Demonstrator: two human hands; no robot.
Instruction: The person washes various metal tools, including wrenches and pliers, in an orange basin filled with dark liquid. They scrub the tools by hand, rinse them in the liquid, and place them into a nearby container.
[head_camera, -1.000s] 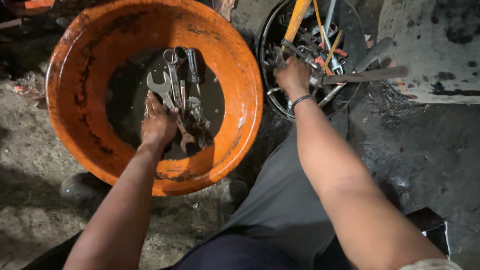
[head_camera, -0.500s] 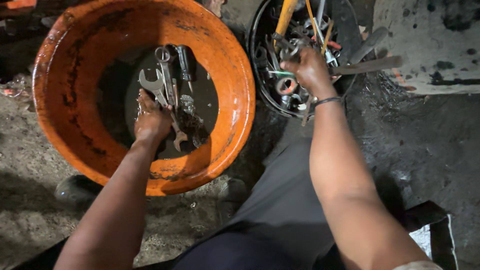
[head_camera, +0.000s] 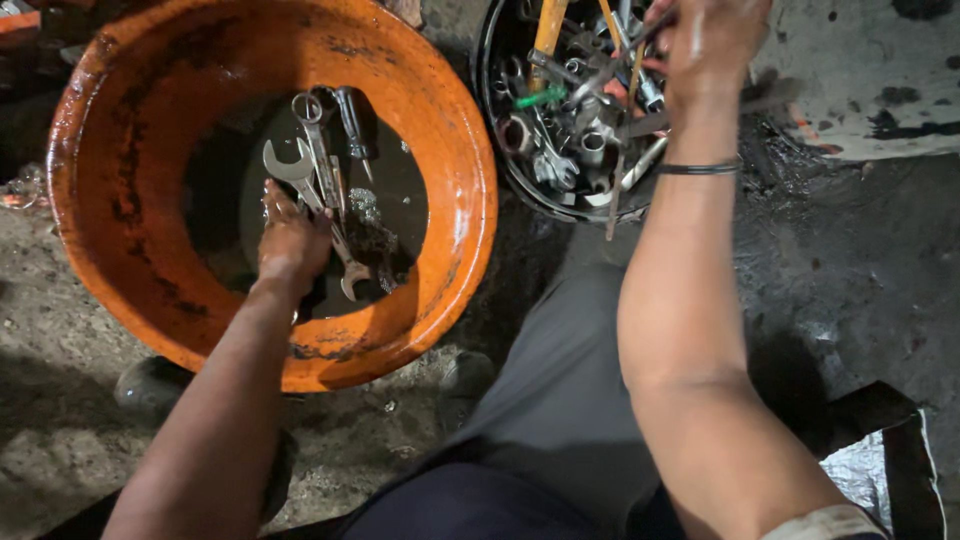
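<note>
— Wrenches (head_camera: 318, 178) lie in the bottom of the orange basin (head_camera: 450, 200) on our left, in a shallow pool of dark liquid, with a dark-handled screwdriver (head_camera: 352, 118) just beside them.

— And our left hand (head_camera: 292, 240)?

— It rests down in the basin, fingers curled onto the wrench shafts. We cannot tell whether they clamp one or only press on the bundle.

— Moving right, what do we see?

— Past the basin rim, our grey trouser leg (head_camera: 570, 400) on the grimy ground, and above it a round black tub (head_camera: 492, 130) crammed with sockets, spanners and yellow-handled tools.

— Our right hand (head_camera: 712, 40)?

— It is raised over the tub's right edge, a dark band (head_camera: 698, 169) on the wrist. The fingers are closed around a thin metal tool (head_camera: 615, 195) that hangs down past the tub's rim; the grip itself is blurred.

— Farthest right?

— A pale, stained slab (head_camera: 860, 90) on the ground.
</note>
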